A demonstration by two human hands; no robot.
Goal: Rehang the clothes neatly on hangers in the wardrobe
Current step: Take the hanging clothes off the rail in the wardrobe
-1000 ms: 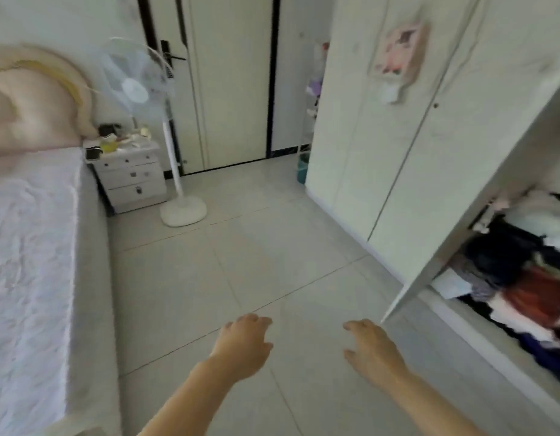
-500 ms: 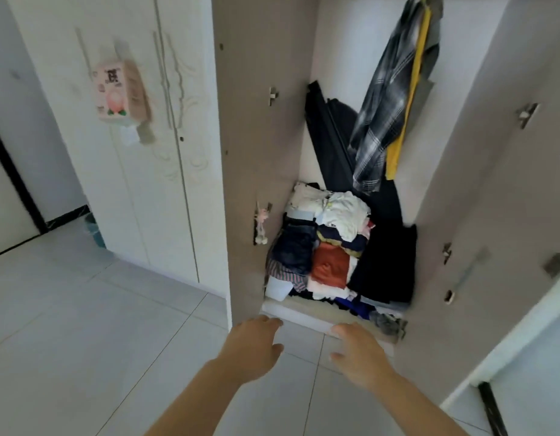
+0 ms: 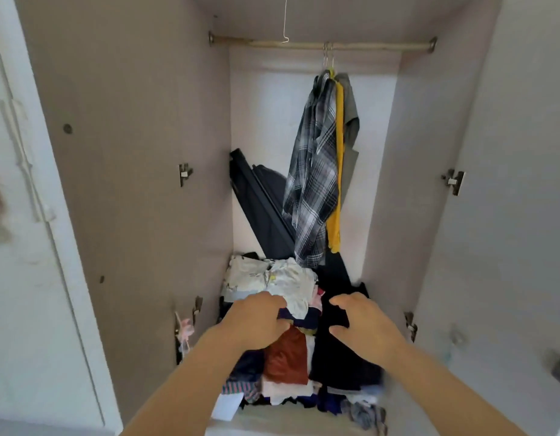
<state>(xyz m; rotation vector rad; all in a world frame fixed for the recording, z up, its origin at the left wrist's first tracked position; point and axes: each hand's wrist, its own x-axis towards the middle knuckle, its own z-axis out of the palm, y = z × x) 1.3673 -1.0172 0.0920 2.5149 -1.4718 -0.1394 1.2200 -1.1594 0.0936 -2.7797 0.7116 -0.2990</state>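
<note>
A: Hands?
B: Your left hand (image 3: 256,319) sits on the pile (image 3: 288,357), fingers curled; grip unclear. Your right hand (image 3: 363,322) hovers half-open, holding nothing.
A: Clothes?
B: Pile under both hands. Plaid shirt (image 3: 316,184) hangs on the rail (image 3: 304,45) above them.

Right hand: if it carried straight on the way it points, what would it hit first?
Probably the black garment on the right of the clothes pile: the right hand, empty, reaches toward it. Depth is unclear from this view.
</note>
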